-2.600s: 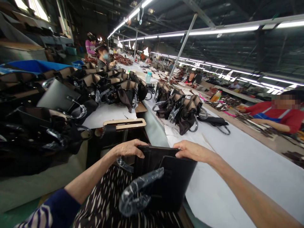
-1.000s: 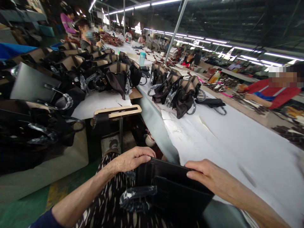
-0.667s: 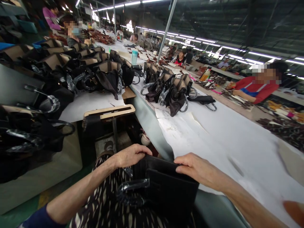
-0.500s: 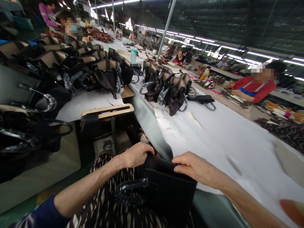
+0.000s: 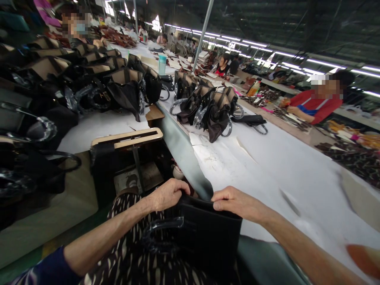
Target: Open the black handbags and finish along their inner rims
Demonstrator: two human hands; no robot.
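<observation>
A black handbag (image 5: 212, 233) stands on my lap against the table edge, its top opening facing up. My left hand (image 5: 170, 194) grips the far left corner of its rim, fingers curled over the edge. With thumb and fingers pinched, my right hand (image 5: 234, 201) holds the rim nearer the right side. A handle (image 5: 162, 235) wrapped in clear plastic hangs out on the bag's left. The inside of the bag is mostly hidden from this angle.
White paper (image 5: 267, 174) covers the table at right. Several black bags (image 5: 204, 107) stand on it, with more black bags (image 5: 123, 87) at left. A wood-topped stand (image 5: 127, 137) rises in the gap. A co-worker in a red top (image 5: 323, 105) sits across.
The bag's near rim panel has risen and drawn closer to the far one, narrowing the opening. Both hands keep their hold, and the view has shifted slightly.
</observation>
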